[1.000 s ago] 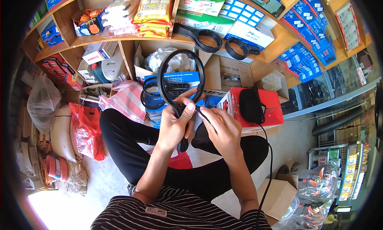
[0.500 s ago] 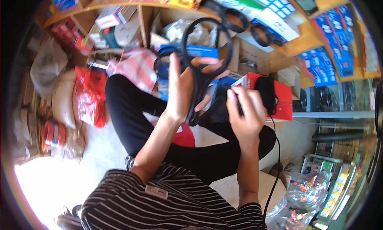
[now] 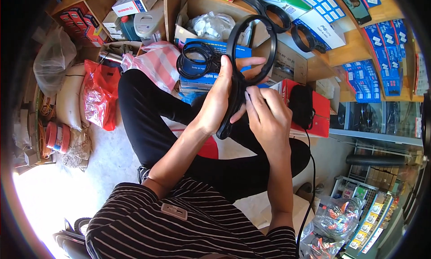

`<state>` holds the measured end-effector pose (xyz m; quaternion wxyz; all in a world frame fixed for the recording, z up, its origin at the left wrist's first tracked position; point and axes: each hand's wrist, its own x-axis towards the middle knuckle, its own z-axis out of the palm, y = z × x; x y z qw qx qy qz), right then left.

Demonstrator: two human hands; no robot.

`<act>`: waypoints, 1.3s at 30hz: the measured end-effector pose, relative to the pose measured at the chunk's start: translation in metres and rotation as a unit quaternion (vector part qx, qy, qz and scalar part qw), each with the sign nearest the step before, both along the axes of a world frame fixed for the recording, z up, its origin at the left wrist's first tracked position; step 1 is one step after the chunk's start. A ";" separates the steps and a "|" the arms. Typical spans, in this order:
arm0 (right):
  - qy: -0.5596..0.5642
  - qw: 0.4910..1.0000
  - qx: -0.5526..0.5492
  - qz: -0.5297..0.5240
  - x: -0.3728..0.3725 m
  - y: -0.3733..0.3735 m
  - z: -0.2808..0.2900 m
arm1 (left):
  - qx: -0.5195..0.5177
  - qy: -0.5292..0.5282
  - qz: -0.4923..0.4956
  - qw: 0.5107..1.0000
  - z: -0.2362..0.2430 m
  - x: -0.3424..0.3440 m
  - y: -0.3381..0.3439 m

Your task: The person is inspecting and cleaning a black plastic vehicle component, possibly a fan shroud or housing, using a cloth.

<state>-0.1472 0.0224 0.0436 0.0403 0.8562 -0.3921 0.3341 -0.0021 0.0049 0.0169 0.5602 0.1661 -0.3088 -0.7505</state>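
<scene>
A black ring-shaped plastic piece with a long handle [image 3: 233, 48] is upright in front of me. My left hand [image 3: 214, 99] grips it by the handle, thumb raised along the near side and fingertips showing beyond it. My right hand [image 3: 268, 114] has its fingers curled against the handle just below the ring, pinching at something that they hide. Behind, coiled black cables [image 3: 193, 66] lie on a blue box [image 3: 226, 46].
Wooden shelving [image 3: 359, 48] with boxes and more black rings [image 3: 301, 39] spans the back. A red box [image 3: 318, 115] carries a black bundle, a cord trailing down. A red bag [image 3: 101, 97] and sack [image 3: 69, 99] sit left, wrapped goods [image 3: 334, 216] lower right.
My hands and the ring have moved right and up in view. The ring is now tilted rightward, my left thumb has lifted, and my right hand has come back against the handle after briefly parting.
</scene>
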 end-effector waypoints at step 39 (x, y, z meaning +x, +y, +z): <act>-0.196 0.946 0.258 0.022 0.001 0.004 -0.014 | -0.002 -0.177 0.029 0.984 0.003 0.003 0.001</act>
